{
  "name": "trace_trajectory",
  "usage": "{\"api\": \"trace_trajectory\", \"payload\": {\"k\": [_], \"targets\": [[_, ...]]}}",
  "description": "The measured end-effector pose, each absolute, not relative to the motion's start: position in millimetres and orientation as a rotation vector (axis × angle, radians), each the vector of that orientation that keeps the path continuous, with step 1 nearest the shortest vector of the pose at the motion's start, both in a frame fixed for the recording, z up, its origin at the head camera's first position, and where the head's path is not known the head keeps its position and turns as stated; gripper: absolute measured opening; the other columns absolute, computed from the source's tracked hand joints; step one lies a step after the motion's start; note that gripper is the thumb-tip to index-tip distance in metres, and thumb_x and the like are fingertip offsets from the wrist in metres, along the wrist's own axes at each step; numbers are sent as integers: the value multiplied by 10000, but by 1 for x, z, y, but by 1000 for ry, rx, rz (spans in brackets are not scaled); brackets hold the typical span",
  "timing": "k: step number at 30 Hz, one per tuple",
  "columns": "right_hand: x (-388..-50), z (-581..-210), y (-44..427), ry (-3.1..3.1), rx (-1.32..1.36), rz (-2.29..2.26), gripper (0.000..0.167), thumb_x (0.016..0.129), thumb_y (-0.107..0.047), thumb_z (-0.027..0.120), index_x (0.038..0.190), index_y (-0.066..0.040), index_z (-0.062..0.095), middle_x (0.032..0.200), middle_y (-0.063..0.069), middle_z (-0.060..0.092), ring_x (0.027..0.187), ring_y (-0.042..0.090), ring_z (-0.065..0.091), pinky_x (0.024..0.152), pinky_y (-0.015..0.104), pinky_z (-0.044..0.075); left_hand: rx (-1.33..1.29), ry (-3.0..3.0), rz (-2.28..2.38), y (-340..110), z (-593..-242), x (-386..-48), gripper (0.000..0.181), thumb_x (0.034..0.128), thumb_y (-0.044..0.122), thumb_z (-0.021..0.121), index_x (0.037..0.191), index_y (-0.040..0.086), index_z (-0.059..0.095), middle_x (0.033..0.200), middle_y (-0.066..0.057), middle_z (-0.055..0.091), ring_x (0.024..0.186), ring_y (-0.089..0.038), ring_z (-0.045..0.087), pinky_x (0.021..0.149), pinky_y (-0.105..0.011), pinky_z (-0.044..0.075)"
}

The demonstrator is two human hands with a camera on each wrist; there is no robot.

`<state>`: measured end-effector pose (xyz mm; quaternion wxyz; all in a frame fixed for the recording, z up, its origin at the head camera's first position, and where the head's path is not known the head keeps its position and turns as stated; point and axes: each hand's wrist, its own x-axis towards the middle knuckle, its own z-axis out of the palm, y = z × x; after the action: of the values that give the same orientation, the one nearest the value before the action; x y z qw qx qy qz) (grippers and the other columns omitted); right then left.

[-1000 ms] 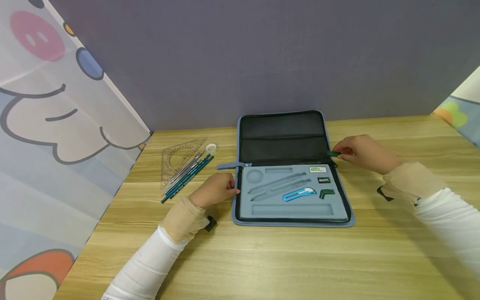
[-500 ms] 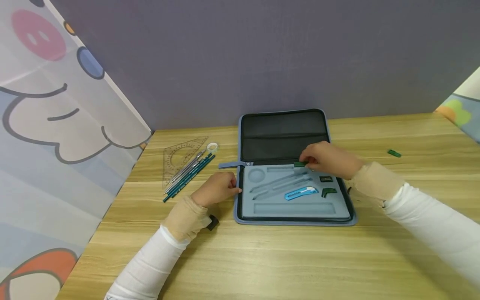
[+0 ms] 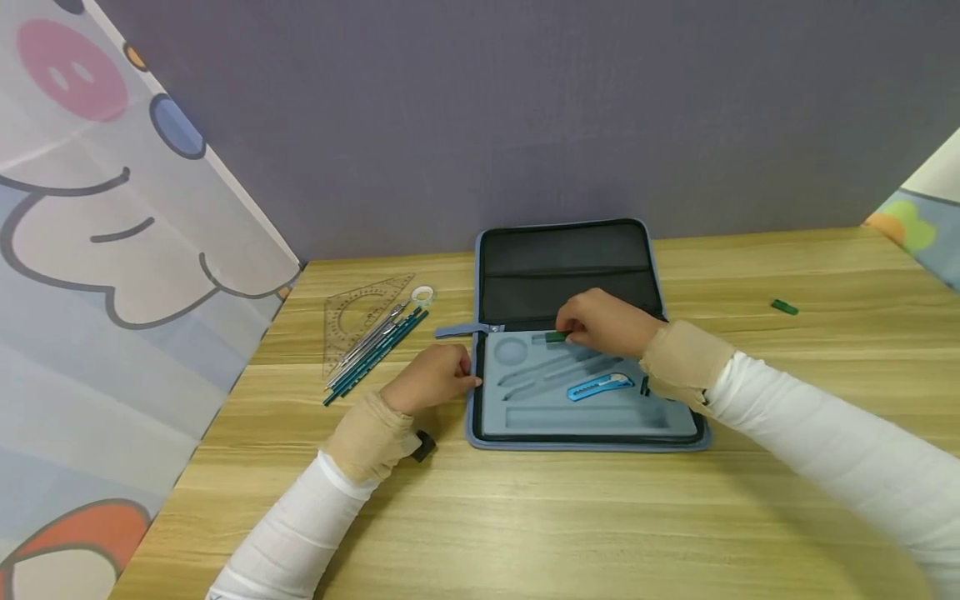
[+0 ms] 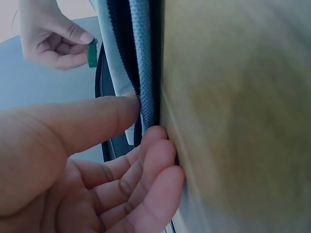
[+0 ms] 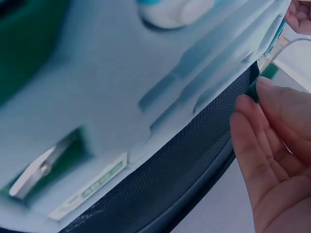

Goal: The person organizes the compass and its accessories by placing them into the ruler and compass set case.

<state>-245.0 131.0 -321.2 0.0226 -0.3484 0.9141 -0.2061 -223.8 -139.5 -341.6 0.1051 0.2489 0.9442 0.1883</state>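
An open blue-edged zip case (image 3: pixel 588 445) lies on the table, with a grey moulded insert (image 3: pixel 495 412). My left hand (image 3: pixel 431 379) holds the case's left edge, thumb over the zip and fingers at the outer side, as the left wrist view shows. Between right thumb and fingers I pinch a small green block (image 3: pixel 556 337); its exact kind is not clear. My right hand (image 3: pixel 611 321) is just above the long slot at the insert's top. A blue utility knife (image 3: pixel 600 387) sits in its recess. The right wrist view shows a sharpener (image 5: pixel 48 167) and a white-and-green eraser (image 5: pixel 92 187) in theirs.
Left of the case lie teal pencils (image 3: pixel 375 358), silver drawing tools (image 3: pixel 367 343), a clear set square (image 3: pixel 341 312) and a tape roll (image 3: pixel 422 295). Another small green piece (image 3: pixel 784 307) rests on the table at right. A grey panel (image 3: pixel 480 125) stands behind.
My right hand has moved left from beside the case to above the insert's top slot, carrying the green block. Another green piece is now visible at right. My left hand has stayed put.
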Motion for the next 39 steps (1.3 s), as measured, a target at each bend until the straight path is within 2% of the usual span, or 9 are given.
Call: {"api": "trace_trajectory", "payload": {"k": [8, 29, 39], "targets": [[-251, -327, 120, 2809, -1050, -612, 115, 782, 51, 712, 878, -13, 704, 834, 82, 677, 757, 177, 621, 688, 329, 521, 740, 2785, 557, -140, -341, -223, 223, 870, 167, 685, 745, 55, 538, 641, -5, 486, 534, -106, 404, 533, -224, 336], [-256, -330, 111, 2814, -864, -671, 103, 782, 18, 729, 879, -7, 706, 859, 95, 676, 806, 212, 628, 724, 348, 523, 749, 2794, 544, -141, -343, -225, 229, 867, 168, 689, 740, 53, 537, 634, -1, 475, 535, -108, 398, 537, -225, 333], [-256, -331, 112, 2805, -929, -669, 127, 805, 71, 674, 907, 11, 719, 874, 112, 693, 825, 234, 644, 732, 353, 528, 754, 2803, 515, -139, -342, -224, 217, 867, 177, 688, 760, 50, 550, 685, -8, 525, 583, -117, 441, 565, -239, 368]]}}
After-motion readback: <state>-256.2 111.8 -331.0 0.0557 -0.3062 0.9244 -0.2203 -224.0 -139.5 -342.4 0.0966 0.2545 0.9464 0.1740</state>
